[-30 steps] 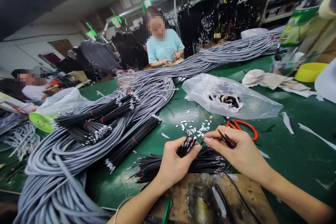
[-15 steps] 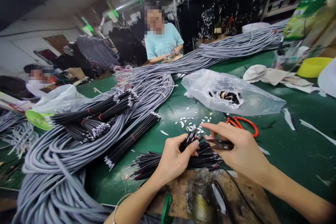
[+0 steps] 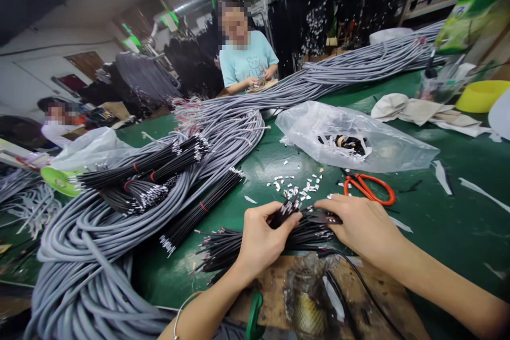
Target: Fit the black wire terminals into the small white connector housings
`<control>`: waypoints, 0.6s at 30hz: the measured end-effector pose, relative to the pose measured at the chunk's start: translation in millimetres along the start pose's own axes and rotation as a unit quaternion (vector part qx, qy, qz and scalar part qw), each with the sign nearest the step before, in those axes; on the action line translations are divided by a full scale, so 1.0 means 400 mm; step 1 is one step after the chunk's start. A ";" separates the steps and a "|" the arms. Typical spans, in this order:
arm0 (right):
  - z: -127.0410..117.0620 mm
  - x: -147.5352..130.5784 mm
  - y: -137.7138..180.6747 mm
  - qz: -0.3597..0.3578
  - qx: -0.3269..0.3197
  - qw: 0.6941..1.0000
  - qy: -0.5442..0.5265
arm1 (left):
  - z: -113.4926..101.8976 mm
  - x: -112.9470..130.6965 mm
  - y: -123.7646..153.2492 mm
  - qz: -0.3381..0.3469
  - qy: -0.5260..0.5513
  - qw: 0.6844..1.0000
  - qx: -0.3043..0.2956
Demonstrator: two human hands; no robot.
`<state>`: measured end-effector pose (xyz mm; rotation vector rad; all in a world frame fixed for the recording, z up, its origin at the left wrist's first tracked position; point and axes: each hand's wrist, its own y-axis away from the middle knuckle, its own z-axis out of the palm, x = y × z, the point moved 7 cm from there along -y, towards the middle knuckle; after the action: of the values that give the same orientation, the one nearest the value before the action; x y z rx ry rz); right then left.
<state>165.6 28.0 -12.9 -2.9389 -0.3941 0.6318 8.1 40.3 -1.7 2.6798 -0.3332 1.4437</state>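
Observation:
My left hand [image 3: 265, 234] is closed round a bunch of short black cables [image 3: 283, 213], their tips sticking up between thumb and fingers. Close on its right, my right hand [image 3: 358, 223] is closed on a slim dark tool [image 3: 333, 218], blade-like or tweezer-like; its exact kind is partly hidden by the fingers. Its tip points toward the cable ends. Beneath both hands lies a loose pile of black cables [image 3: 223, 247] with reddish stripped ends. Small white and silvery scraps [image 3: 297, 191] are scattered just beyond the fingers.
Orange-handled scissors [image 3: 370, 188] lie right of the scraps, below a clear plastic bag [image 3: 346, 133]. Grey cable coils [image 3: 91, 239] fill the left, with tied black cable bundles [image 3: 203, 207] beside and on them. A wooden board [image 3: 271, 287] is in front. A co-worker [image 3: 249, 58] sits opposite.
My right hand has lowered slightly and its raised fingers have come down, with the dark tool tilting lower beside the cables. My left hand keeps its hold. The view has shifted slightly.

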 end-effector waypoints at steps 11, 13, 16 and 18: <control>-0.048 -0.069 0.025 -0.091 0.106 0.932 -0.334 | -0.012 0.007 0.008 -0.004 0.020 0.999 0.048; -0.045 -0.074 0.027 -0.089 0.101 0.926 -0.352 | -0.017 0.006 0.008 -0.004 0.024 0.998 0.057; -0.036 -0.080 0.032 -0.091 0.092 0.919 -0.373 | -0.016 0.008 0.007 -0.005 0.035 0.998 0.048; -0.028 -0.078 0.035 -0.088 0.091 0.917 -0.379 | -0.011 0.009 0.006 -0.001 0.039 0.999 0.030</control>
<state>146.0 5.6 7.1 -2.3320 -0.6066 1.6607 5.9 38.0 3.8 2.6595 -0.2855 1.5766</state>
